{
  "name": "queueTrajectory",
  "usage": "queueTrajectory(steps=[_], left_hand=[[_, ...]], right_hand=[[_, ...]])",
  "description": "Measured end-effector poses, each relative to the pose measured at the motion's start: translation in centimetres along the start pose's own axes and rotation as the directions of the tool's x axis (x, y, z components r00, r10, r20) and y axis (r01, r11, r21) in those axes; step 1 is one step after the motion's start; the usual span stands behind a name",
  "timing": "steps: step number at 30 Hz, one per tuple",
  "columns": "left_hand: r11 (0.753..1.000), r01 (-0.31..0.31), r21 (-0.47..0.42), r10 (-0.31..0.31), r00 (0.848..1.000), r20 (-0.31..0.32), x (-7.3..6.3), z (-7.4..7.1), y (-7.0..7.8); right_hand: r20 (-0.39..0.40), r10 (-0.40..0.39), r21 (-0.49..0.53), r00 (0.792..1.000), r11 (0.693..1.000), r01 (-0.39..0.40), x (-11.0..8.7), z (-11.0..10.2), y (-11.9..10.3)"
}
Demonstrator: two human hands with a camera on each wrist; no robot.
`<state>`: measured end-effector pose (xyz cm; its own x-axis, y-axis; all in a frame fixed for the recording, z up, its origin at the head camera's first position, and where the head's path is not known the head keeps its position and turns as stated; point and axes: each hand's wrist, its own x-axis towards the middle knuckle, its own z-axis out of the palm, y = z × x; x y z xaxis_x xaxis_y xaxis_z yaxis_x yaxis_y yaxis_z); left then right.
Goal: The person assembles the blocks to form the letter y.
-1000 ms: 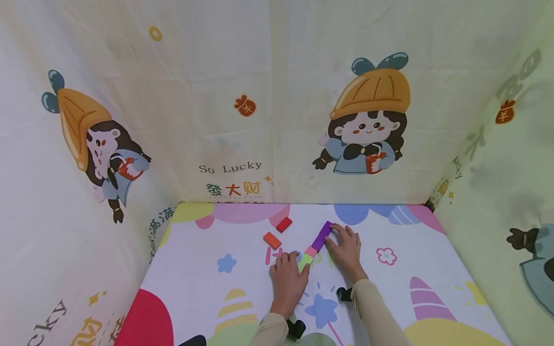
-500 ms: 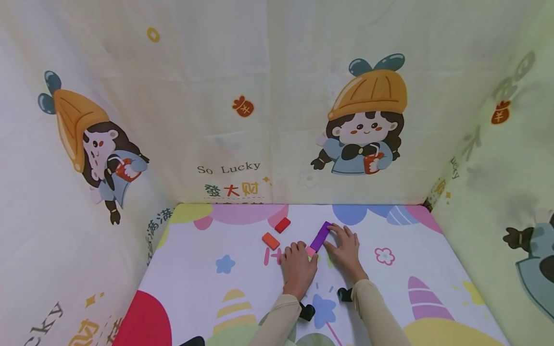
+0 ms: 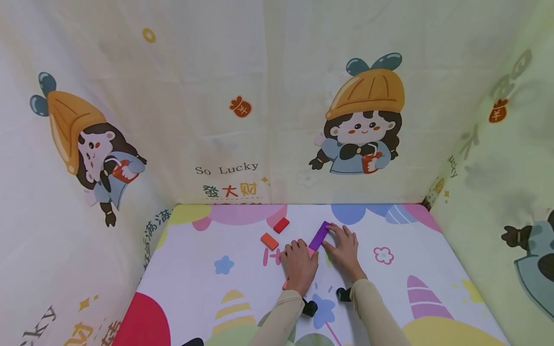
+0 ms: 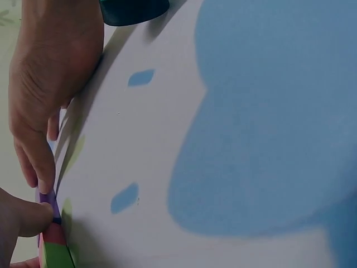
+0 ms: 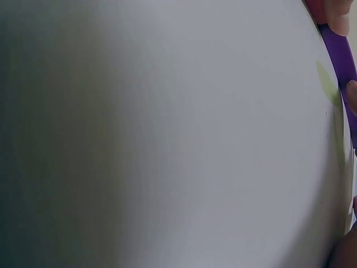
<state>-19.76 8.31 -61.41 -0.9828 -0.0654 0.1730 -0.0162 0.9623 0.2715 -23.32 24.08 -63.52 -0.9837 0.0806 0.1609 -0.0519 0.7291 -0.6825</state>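
A slanting row of small blocks lies on the printed tabletop. At its far end is a purple block (image 3: 319, 236), followed by a pink block (image 3: 310, 251); a green block (image 4: 58, 255) shows below the pink in the left wrist view. My left hand (image 3: 299, 269) covers most of the near part of the row and grips it, thumb at the purple-pink joint. A pinkish end pokes out under its palm. My right hand (image 3: 345, 250) holds the purple block between thumb and fingers, seen also in the right wrist view beside the purple side (image 5: 339, 53).
Left of the row lie an orange block (image 3: 270, 241) and a red block (image 3: 281, 225), apart from it. Printed cloth walls (image 3: 225, 144) enclose the tabletop (image 3: 368, 307) at the back and sides. Black wrist devices sit by both sleeves.
My left hand has slid up and right along the row, covering the green block and closing on the purple-pink joint. The right hand stays at the purple block.
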Motion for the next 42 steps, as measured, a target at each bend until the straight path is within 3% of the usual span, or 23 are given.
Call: queueTrajectory(steps=[13,24,36,42], left_hand=[[1.0,-0.006,0.025,0.006,1.0,-0.024,-0.1,0.2,-0.1],[0.999,-0.029,0.039,0.03,0.999,-0.022,-0.3,0.2,-0.3],[0.995,-0.068,-0.078,0.065,0.997,-0.03,-0.1,0.2,-0.8],[0.984,-0.062,-0.168,0.069,0.997,0.037,0.0,-0.5,-1.2]], right_hand=[[-0.047,-0.011,0.04,0.999,0.999,0.013,-0.2,0.2,-0.4],[-0.041,-0.01,0.039,0.999,0.999,0.011,-0.3,0.1,-0.2],[-0.025,0.009,0.041,1.0,0.999,-0.008,0.0,0.0,-0.2],[-0.026,0.007,0.036,1.0,0.999,-0.006,0.0,0.1,0.1]])
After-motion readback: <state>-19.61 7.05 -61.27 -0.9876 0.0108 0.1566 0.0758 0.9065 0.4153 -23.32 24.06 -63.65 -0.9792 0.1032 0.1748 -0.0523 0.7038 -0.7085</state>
